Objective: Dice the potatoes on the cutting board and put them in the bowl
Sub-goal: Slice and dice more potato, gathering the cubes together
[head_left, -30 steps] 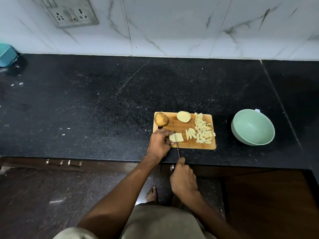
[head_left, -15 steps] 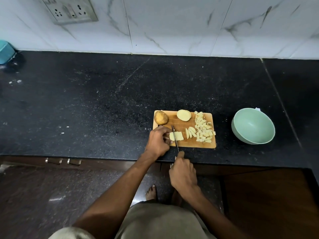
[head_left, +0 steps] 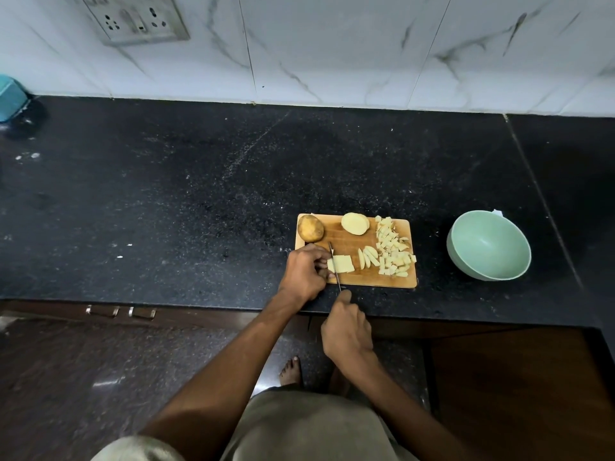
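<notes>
A wooden cutting board (head_left: 346, 242) lies near the counter's front edge. On it sit a whole brown potato (head_left: 310, 228) at the back left, a peeled half potato (head_left: 355, 223) beside it, a few slices (head_left: 368, 257) and a heap of diced pieces (head_left: 394, 251) on the right. My left hand (head_left: 304, 272) pins a flat stack of potato slabs (head_left: 344, 263) at the board's front left. My right hand (head_left: 347, 329) grips a knife (head_left: 335, 266) whose blade stands in the slabs' left part. The pale green bowl (head_left: 488, 249) stands empty to the right of the board.
The black stone counter (head_left: 166, 201) runs wide to the left and behind the board. A teal container (head_left: 10, 98) sits at the far left by the tiled wall. Drawer handles (head_left: 119, 311) and my bare foot (head_left: 290, 371) show below the counter's edge.
The knife blade has moved forward and down into the potato slabs, and my right hand came closer to the board's front edge. My left hand stays on the slabs.
</notes>
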